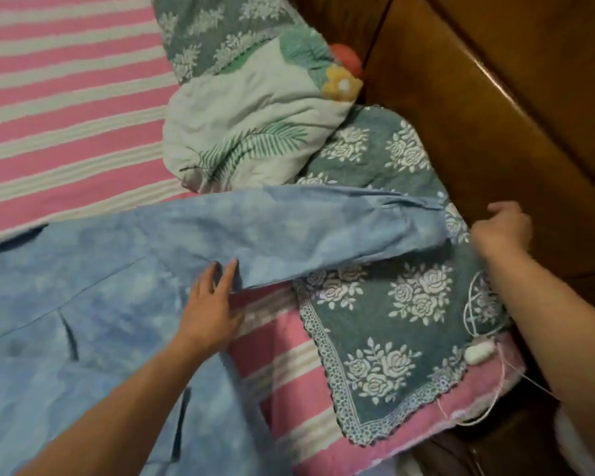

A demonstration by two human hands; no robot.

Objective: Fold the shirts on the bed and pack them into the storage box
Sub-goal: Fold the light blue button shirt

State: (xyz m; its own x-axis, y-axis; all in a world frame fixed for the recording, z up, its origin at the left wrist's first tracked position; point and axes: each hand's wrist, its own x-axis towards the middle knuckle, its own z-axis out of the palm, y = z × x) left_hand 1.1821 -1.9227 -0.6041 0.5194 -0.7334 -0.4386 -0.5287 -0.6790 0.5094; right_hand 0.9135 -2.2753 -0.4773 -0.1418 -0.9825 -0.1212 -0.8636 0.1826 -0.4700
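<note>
A light blue mottled shirt lies spread on the pink and white striped bed. One long sleeve stretches out to the right, over a floral pillow. My left hand rests flat with straight fingers on the shirt where the sleeve joins the body. My right hand hovers just past the cuff end with its fingers curled. A narrow gap shows between it and the cuff, and I see nothing held in it. No storage box is in view.
Two grey-green pillows with white roses lie at the bed's right side, under a bundled leaf-print quilt. A brown wooden headboard runs along the right. A white cord with a small switch sits on the near pillow.
</note>
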